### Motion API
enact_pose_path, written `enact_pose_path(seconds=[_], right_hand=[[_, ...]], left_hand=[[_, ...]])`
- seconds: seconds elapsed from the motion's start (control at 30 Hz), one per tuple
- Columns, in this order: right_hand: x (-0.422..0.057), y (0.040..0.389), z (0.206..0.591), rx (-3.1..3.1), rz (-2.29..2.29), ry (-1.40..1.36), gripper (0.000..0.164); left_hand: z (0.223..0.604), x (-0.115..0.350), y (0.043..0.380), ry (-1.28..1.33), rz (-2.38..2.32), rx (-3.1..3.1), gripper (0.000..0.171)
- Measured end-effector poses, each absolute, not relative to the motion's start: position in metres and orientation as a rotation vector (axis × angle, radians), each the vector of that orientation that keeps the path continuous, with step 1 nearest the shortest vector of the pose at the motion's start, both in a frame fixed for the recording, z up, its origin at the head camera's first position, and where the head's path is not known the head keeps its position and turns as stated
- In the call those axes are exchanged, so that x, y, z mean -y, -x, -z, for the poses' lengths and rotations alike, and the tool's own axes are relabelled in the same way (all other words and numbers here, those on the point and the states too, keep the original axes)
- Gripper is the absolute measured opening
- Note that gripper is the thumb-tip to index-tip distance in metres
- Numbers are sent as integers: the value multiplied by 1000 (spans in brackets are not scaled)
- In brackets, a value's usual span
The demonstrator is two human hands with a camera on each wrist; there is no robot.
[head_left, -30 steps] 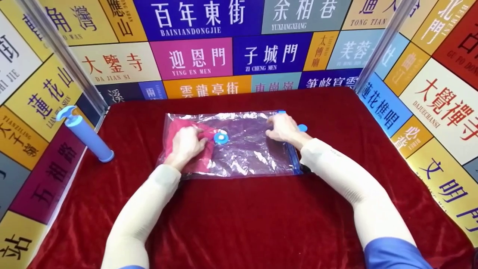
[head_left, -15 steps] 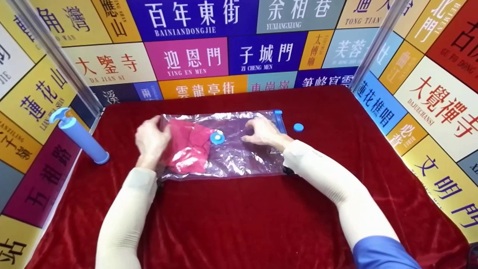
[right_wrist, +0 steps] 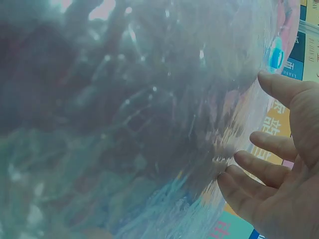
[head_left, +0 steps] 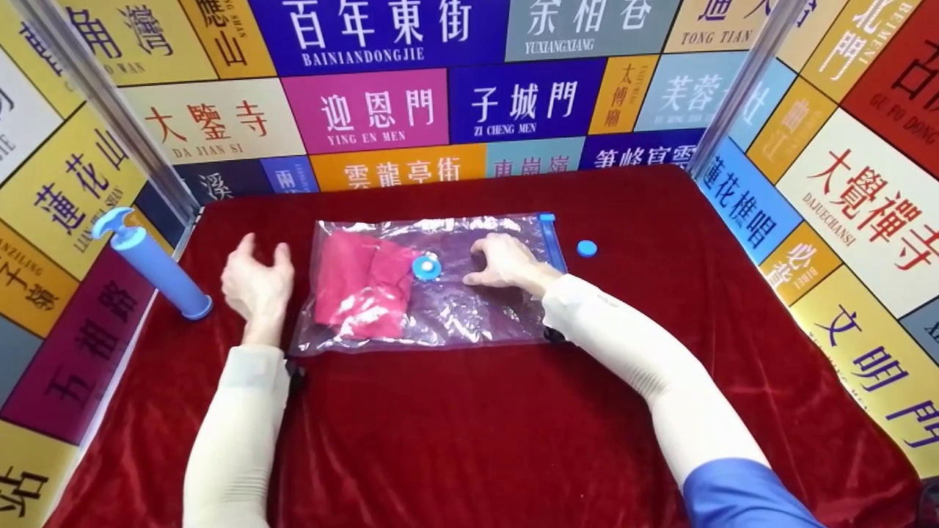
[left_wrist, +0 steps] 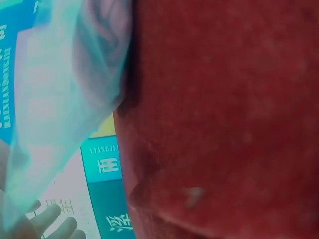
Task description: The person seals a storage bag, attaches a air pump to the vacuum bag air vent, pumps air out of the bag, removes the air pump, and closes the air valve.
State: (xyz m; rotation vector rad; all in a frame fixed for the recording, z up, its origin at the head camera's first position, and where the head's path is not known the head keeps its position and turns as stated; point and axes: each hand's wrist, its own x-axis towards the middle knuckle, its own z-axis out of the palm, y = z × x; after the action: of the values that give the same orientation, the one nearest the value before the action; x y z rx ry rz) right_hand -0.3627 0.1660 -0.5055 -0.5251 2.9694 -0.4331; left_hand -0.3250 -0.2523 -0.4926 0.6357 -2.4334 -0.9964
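A clear plastic vacuum storage bag lies flat on the red cloth, with a folded pink cloth item inside its left half. A round blue valve sits near the bag's middle, and a blue zip strip runs along its right end. My left hand is off the bag's left edge, between bag and pump, fingers spread and holding nothing. Over the bag's right half is my right hand, fingers loosely bent; in the right wrist view its fingertips are right at the plastic.
A light blue hand pump rests on the left side of the cloth. To the right of the bag lies a small blue cap. The red cloth covers the table, and panels with lettering stand around it.
My left hand has left the pink cloth area and moved left, past the bag's edge. My right hand has shifted left from the zip end onto the bag's right half.
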Motion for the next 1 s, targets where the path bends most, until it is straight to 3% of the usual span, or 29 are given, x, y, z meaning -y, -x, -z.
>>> enact_pose_path(seconds=[0.43, 0.8, 1.0], right_hand=[[-163, 358, 503, -2959, 341, 563, 62], [-160, 358, 502, -2928, 321, 548, 65], [-161, 359, 502, -2938, 303, 551, 65]], left_hand=[[498, 269, 313, -736, 1055, 1971, 37], [498, 284, 304, -744, 1052, 1742, 26], [495, 293, 303, -783, 1062, 1664, 30]])
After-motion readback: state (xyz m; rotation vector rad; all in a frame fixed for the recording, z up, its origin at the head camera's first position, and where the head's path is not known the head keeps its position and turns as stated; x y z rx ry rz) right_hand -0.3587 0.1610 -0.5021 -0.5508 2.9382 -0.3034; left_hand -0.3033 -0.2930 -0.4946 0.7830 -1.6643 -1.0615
